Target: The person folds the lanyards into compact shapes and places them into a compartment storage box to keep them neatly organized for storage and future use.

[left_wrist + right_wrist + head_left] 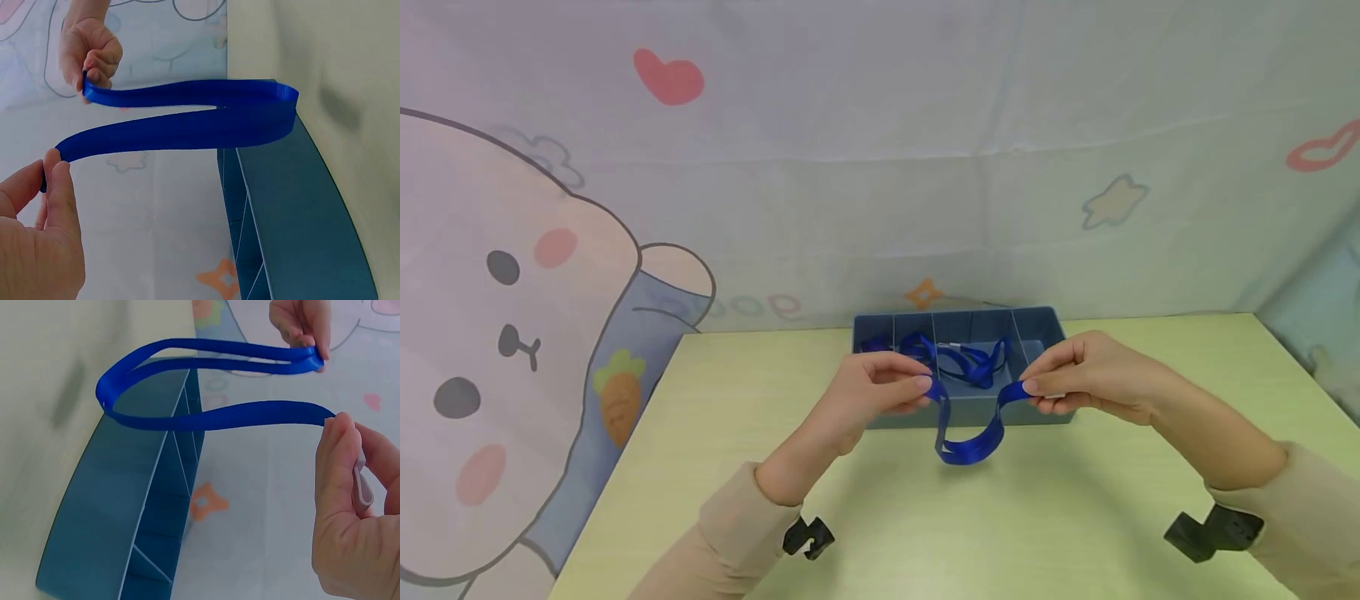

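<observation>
A blue lanyard [972,450] hangs in a U-shaped loop between both hands, in front of the box. My left hand [880,385] pinches one end between thumb and fingers. The other end is pinched by my right hand [1093,375]. In the right wrist view, a pale clip-like piece [362,487] shows between the right thumb and fingers. Behind the lanyard stands a dark blue-grey divided box [895,417]. Inside it lie more blue lanyards [977,371], some with a silvery fitting, partly hidden by my left hand.
The box stands at the back of a pale yellow-green table [760,400], close to a printed cloth backdrop [850,208]. Thin dividers [933,333] split the box into several compartments. Black wrist mounts [808,537] sit at both sleeves.
</observation>
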Available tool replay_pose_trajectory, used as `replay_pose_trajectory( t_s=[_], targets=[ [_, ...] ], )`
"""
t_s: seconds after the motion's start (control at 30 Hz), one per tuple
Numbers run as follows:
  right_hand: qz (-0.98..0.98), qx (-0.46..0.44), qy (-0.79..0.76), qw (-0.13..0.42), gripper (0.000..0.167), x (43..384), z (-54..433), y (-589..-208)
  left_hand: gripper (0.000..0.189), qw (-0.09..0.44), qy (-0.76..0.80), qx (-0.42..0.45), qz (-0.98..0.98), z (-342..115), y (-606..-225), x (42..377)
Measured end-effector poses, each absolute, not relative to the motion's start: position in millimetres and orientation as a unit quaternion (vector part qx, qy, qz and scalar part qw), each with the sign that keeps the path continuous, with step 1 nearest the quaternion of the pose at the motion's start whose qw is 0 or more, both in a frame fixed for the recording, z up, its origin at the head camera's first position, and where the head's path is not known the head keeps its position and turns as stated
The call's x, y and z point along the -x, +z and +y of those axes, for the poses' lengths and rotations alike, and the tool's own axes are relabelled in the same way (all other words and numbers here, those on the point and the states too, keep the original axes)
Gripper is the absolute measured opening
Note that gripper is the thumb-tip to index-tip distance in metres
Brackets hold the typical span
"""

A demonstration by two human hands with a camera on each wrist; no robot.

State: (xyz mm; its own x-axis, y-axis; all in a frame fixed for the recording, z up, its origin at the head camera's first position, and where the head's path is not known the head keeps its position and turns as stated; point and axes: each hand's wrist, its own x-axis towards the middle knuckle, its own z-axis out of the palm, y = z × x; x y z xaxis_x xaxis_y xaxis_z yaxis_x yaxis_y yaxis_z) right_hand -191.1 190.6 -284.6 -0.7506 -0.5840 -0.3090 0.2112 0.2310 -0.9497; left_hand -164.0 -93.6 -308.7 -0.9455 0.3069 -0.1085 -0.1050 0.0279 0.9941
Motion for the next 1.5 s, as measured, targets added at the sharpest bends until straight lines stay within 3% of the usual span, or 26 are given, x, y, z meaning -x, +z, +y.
replay_pose_trajectory(
  t_s=[0.77,1.03,1.27,1.5],
  targets=[
    [0.705,0.121,-0.618,0.325,0.024,187,142,-281,0.024,0.171,0.703,-0.086,0.685,-66,-320,163],
    [0.674,0.069,-0.659,0.328,0.038,189,137,-280,0.024,0.146,0.709,-0.074,0.686,-60,-323,161],
    [0.667,0.047,-0.664,0.333,0.036,189,136,-282,0.029,0.129,0.693,-0.076,0.706,-58,-330,157],
    [0.68,0.066,-0.645,0.343,0.037,186,131,-278,0.035,0.069,0.657,-0.087,0.746,-51,-337,154]
  ],
)
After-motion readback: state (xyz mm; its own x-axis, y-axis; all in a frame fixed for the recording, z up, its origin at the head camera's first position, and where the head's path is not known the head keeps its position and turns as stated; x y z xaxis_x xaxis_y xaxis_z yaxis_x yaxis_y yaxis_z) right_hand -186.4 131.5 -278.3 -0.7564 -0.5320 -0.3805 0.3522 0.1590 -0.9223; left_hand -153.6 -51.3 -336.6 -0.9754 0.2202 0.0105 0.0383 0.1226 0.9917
